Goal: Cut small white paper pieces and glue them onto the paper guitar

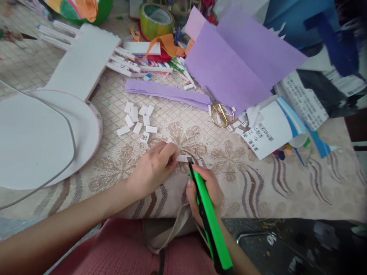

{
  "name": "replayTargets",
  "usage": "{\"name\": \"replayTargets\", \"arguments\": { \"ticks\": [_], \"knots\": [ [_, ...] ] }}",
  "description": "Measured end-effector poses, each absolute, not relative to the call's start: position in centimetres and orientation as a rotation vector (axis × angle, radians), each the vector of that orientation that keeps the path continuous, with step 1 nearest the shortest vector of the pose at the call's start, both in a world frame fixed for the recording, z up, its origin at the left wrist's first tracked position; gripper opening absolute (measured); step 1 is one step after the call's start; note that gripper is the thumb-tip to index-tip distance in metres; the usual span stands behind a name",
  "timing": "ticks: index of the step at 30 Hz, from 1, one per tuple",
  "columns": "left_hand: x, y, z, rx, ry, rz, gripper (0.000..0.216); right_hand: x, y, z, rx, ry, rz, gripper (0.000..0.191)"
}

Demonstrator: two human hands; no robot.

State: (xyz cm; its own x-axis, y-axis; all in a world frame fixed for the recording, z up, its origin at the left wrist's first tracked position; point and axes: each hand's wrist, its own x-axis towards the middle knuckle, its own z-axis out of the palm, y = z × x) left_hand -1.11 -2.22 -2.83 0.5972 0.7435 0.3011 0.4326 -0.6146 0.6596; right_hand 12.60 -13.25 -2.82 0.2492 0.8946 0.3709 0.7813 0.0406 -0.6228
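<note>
My left hand pinches a small white foam strip flat against the patterned tablecloth. My right hand grips a green and black utility knife, whose tip touches the right end of that strip. Just beyond my left hand lie several small white cut pieces, one with a printed character.
Gold-handled scissors lie by purple paper sheets and a purple strip. A large white foam board shape fills the left. Tape roll, paper scraps and printed sheets crowd the back and right.
</note>
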Motion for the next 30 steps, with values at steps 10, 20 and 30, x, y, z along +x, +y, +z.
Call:
{"name": "replayTargets", "arguments": {
  "ticks": [10, 20, 30],
  "knots": [
    [-1.13, -2.19, -2.86, 2.284, 0.935, 0.769, 0.021, 12.59, -12.99, -3.1, -1.743, -1.612, 0.168, 0.027],
    [-1.04, -2.28, -2.8, 2.285, 0.947, 0.764, 0.02, 12.78, -13.09, -3.38, -1.739, -1.641, 0.214, 0.031],
    [-1.25, -2.24, -2.86, 2.302, 0.915, 0.734, 0.014, 12.28, -12.71, -3.58, -1.806, -1.665, 0.167, 0.027]
  ]
}}
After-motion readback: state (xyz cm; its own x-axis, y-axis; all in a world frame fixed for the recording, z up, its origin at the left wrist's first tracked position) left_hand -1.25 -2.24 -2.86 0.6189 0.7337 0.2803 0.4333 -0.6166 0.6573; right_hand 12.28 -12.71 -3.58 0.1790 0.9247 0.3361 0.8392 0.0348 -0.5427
